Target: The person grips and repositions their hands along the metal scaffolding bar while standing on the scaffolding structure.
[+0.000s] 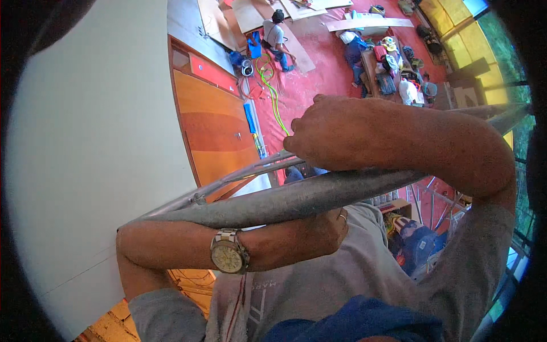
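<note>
A thick grey metal pipe (pixel 285 198) crosses in front of my chest, with a thinner metal bar (pixel 239 174) beyond it. My left forearm, with a metal wristwatch (pixel 229 253), lies along the near side of the thick pipe. My left hand (pixel 322 232) is curled closed just below the pipe, a ring on one finger. Over the pipe from the right reaches my right forearm. My right hand (pixel 336 134) hangs beyond the pipe, knuckles up and fingers bent under. Both palms are hidden, so I cannot tell whether anything is in them.
A white wall surface (pixel 97 159) rises close on my left, beside an orange wooden door (pixel 219 131). Far below, a person (pixel 274 40) crouches on the red floor (pixel 307 74) near boards and a green hose (pixel 275 102). Bags and clothes (pixel 390 62) are heaped at the far right.
</note>
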{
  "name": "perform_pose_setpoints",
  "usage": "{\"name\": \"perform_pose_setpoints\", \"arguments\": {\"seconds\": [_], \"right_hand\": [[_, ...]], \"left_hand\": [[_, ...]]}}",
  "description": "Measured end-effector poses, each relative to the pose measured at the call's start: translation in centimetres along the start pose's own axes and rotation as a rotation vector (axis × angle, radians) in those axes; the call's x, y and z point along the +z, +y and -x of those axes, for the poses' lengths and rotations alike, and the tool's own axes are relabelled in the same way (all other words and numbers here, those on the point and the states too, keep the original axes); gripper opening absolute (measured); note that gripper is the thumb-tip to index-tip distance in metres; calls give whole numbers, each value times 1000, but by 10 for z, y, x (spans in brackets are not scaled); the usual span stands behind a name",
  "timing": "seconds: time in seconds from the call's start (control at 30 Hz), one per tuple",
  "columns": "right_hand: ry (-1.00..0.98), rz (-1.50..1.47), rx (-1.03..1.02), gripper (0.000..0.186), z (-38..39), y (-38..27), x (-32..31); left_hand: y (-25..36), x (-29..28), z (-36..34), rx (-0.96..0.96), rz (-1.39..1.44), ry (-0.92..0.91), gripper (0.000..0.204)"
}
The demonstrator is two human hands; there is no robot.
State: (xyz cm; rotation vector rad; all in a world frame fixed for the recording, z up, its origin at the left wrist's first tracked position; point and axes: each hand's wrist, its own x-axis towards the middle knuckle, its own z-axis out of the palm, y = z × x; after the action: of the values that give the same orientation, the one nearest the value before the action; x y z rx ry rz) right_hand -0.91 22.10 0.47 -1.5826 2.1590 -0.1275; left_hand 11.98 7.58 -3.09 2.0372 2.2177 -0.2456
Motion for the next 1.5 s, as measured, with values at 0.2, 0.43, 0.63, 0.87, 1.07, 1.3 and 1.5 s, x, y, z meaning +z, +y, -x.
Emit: {"name": "perform_pose_setpoints", "arguments": {"seconds": [0.2,0.43,0.63,0.87,1.07,1.3,1.5], "right_hand": [[-16,17,12,25,-3,1,6],[-15,30,34,25,-1,-3,-3],[-4,-6,4,26,1,-3,-8],[-17,17,17,25,-6,1,2],[-7,18,7,24,-6,3,4],[-5,20,14,23,-6,5,6],[7,37,25,22,-3,0,-1]], "left_hand": [[-2,-1,0,4,22,2,19],[-5,-4,1,3,34,-8,18],[-3,-7,2,-4,34,-24,18],[-6,-9,4,-9,40,-32,18],[-5,-11,3,-6,42,-57,17],[-8,-15,2,-14,74,-24,15],[1,-4,6,-61,-3,-63,15]]}}
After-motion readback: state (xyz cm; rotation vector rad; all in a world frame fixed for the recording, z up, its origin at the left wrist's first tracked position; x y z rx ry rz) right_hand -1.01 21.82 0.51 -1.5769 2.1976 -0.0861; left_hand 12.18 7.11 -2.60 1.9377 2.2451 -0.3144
